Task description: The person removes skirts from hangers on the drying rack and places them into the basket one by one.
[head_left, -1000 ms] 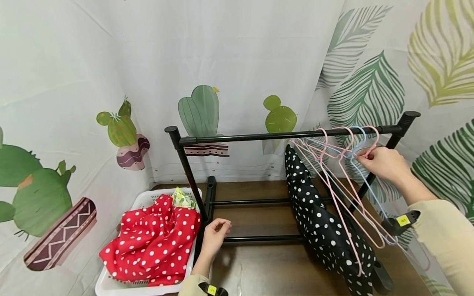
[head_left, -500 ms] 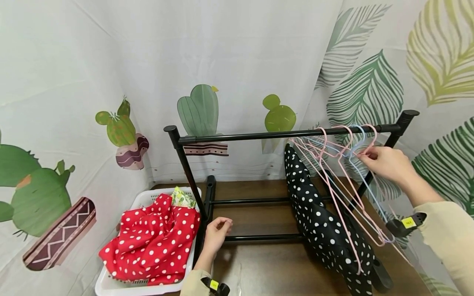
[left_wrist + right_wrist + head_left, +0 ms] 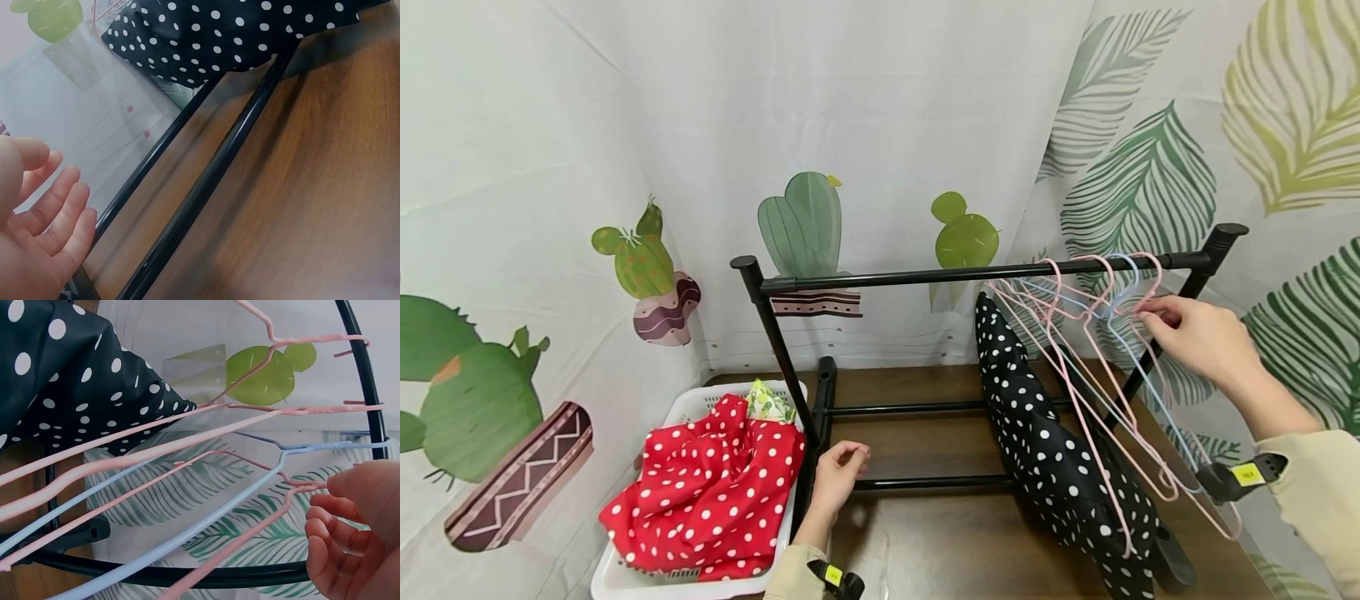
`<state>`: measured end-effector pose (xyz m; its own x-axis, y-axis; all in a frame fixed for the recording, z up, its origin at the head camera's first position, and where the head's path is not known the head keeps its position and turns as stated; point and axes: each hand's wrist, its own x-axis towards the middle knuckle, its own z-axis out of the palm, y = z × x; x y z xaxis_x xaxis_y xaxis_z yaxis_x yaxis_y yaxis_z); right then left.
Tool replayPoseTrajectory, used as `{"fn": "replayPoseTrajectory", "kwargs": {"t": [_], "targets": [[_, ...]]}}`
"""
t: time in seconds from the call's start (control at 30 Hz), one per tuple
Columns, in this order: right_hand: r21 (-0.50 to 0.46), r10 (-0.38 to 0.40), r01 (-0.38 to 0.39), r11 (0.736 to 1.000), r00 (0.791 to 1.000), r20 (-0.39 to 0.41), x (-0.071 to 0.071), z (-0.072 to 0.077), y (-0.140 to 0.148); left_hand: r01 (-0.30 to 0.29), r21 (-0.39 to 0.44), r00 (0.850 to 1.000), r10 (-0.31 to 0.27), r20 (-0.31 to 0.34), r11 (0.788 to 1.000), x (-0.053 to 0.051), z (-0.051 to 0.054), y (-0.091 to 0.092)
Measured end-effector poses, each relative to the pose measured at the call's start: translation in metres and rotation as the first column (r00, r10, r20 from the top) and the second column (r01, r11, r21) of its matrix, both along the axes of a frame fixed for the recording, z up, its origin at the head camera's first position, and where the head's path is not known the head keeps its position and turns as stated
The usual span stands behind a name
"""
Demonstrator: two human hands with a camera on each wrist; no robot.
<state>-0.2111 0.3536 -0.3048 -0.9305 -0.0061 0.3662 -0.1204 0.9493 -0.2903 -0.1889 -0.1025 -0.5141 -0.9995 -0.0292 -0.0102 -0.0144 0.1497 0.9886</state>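
Observation:
My right hand [image 3: 1206,342] pinches the neck of the rightmost pink clothes hanger [image 3: 247,537], whose hook sits over the rack's black top bar [image 3: 887,277]. Left of it on the same bar hang a blue hanger [image 3: 206,522] and other pink hangers. A black cloth with white dots [image 3: 1037,425] hangs at the left of this group; how it is attached is hidden. Low in front of the rack, my left hand [image 3: 835,479] holds nothing, its fingers loosely curled, with a red dotted cloth [image 3: 715,492] to its left.
The red cloth lies in a white basket [image 3: 655,587] beside the rack's left leg, with a small yellow-green cloth [image 3: 769,402] behind it. Black lower bars [image 3: 206,169] cross above the brown wooden table [image 3: 917,542]. Patterned curtains [image 3: 887,125] enclose the back and sides.
My right hand and forearm have shifted slightly right and down. The lower end of the rightmost pink hanger has swung to a different place. My left hand has hardly moved.

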Motion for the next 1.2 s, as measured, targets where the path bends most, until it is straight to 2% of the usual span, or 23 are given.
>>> {"fn": "replayPoseTrajectory", "kwargs": {"t": [0.23, 0.4, 0.57, 0.67, 1.2], "targets": [[-0.043, -0.062, 0.060, 0.997, 0.998, -0.027, 0.004, -0.001, -0.001, -0.009, -0.023, 1.000, 0.009, -0.001, 1.000, -0.001, -0.001, 0.000], [-0.055, -0.068, 0.066, 0.996, 0.997, -0.032, 0.007, 0.000, -0.007, -0.004, -0.035, 1.000, 0.004, -0.002, 0.999, -0.004, -0.004, 0.000], [-0.040, -0.034, 0.031, 0.999, 0.998, -0.058, 0.011, 0.002, -0.015, -0.019, -0.038, 1.000, 0.019, 0.001, 0.999, -0.018, -0.030, -0.002], [-0.034, -0.014, 0.012, 0.999, 0.998, -0.060, 0.012, 0.003, -0.020, -0.028, -0.046, 1.000, 0.028, 0.005, 0.999, -0.022, -0.038, -0.002], [0.029, 0.073, -0.071, 0.997, 0.996, -0.044, 0.011, 0.009, -0.048, -0.023, -0.035, 1.000, 0.023, 0.013, 0.999, -0.023, -0.034, 0.002]]}}
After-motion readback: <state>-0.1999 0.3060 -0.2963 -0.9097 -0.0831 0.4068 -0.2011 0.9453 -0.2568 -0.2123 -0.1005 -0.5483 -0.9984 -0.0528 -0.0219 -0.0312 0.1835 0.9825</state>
